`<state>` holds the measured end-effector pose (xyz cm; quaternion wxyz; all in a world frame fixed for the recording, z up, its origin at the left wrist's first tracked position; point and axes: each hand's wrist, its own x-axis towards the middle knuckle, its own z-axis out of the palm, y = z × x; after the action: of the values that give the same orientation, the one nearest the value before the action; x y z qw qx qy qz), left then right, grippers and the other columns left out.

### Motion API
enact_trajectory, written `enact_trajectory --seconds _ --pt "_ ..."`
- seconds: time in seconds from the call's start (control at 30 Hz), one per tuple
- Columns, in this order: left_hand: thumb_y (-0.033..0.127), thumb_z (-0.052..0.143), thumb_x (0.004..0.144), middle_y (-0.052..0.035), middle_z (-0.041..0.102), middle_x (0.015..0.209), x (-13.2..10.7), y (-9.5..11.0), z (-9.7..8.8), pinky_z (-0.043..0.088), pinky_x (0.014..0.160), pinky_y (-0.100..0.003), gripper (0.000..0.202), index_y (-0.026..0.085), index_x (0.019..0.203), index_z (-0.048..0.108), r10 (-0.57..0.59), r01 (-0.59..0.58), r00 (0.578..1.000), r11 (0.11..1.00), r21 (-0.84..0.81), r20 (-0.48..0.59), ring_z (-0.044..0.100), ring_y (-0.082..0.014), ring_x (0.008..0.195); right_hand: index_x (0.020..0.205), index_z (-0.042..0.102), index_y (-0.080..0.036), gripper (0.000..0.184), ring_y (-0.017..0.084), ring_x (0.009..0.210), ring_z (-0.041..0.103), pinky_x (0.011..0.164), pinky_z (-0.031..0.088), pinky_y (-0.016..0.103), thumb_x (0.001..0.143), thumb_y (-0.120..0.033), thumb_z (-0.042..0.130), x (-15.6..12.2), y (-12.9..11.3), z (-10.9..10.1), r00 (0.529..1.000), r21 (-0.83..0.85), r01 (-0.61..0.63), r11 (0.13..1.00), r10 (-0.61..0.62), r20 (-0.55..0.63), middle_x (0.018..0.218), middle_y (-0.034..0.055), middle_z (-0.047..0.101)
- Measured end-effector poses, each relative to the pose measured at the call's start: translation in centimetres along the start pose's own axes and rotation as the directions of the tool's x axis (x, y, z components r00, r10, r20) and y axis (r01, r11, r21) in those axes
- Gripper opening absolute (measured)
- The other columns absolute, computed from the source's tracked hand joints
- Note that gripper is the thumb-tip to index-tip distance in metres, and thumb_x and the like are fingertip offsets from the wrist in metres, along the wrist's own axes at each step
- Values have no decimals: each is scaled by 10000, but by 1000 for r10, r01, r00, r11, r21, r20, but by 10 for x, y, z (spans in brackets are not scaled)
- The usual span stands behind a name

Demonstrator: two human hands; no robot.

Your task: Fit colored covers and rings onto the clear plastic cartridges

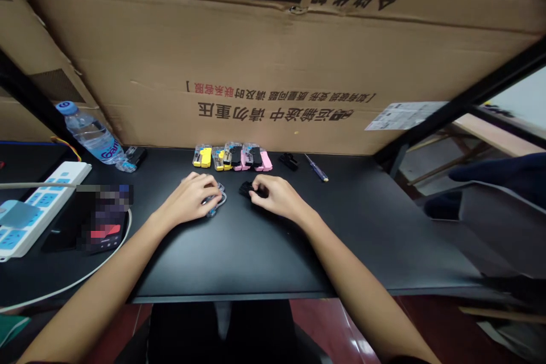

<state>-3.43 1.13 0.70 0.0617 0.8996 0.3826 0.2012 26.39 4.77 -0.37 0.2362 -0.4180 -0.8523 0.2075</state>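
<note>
The left hand lies knuckles-up on the black table, fingers curled over a small clear-and-blue piece that pokes out at the fingertips; its long axis seems to run away from the person, tilted slightly right, though most of it is covered. The right hand is bent over a small black part just left of its fingertips, fingers pinched down on it (how firmly, I cannot tell). The two hands sit near each other at the table's middle.

Behind them a row of small blocks, yellow, black and pink, lines up along the foot of a big cardboard box printed upside down. To the right lie another black piece and a screwdriver, pointing diagonally. On the left a water bottle leans on its side, with a white power strip and a cable; a phone-like thing is blurred out. The room beyond the table's right end is dim and smeared.
</note>
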Motion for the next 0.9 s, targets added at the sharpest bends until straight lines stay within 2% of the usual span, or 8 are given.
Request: enact_trajectory --seconds 0.1,0.2,0.27,0.37,0.53,0.67,0.77,0.9 --pt "331 527 1122 -56 770 1123 0 1 5 416 933 -412 288 230 1052 788 -24 24 999 1000 -7 -37 682 -238 1049 1001 593 -245 190 169 674 590 668 465 306 919 -372 707 2 -1 4 996 289 -57 956 74 -49 811 -6 655" --pt "380 571 1107 -80 780 1236 0 6 7 438 1017 -441 301 226 1323 713 -85 74 990 993 -94 -114 690 -263 1134 1052 563 -248 308 180 766 667 736 529 322 917 -443 758 2 -14 13 993 543 -76 836 115 -37 882 3 690" --pt "400 613 1082 -97 779 1278 0 11 10 455 1064 -456 432 212 1471 612 -103 77 984 983 -169 -149 696 -271 1149 1028 549 -251 349 187 815 705 789 560 339 904 -466 793 1 -24 21 993 633 -95 768 115 10 898 2 704" --pt "384 604 1082 -103 772 1328 0 18 15 479 1097 -469 394 216 1438 618 -82 42 981 975 -220 -177 700 -275 1147 1029 552 -251 382 200 868 750 855 601 378 888 -475 828 -1 -34 29 993 693 -119 711 89 80 948 15 736" --pt "363 622 1061 -101 786 1256 -1 18 17 538 1068 -467 347 216 1374 646 -126 76 972 968 -240 -200 694 -288 1146 1017 663 -236 327 244 968 777 955 618 449 928 -520 800 1 -25 7 997 588 -41 808 68 -24 1042 82 801" --pt "386 622 1060 -93 781 1230 -3 15 15 563 1063 -465 375 228 1401 618 -186 131 964 953 -272 -190 704 -291 1180 961 699 -209 397 232 799 770 811 631 408 1000 -603 667 3 4 -35 939 560 -125 819 279 -200 921 109 815" --pt "380 551 1103 -100 757 1311 -3 15 15 565 1088 -439 358 223 1423 587 -191 131 967 940 -316 -168 723 -271 1211 933 706 -193 394 204 650 706 663 572 346 972 -585 680 -1 31 -56 935 421 -244 874 327 -136 761 79 774" --pt "351 449 1148 -122 712 1409 -2 16 17 563 1107 -417 345 221 1451 553 -161 105 975 941 -321 -153 711 -262 1278 905 752 -199 284 208 689 675 677 514 344 920 -480 715 -8 55 -61 968 79 -249 965 247 34 753 51 751"
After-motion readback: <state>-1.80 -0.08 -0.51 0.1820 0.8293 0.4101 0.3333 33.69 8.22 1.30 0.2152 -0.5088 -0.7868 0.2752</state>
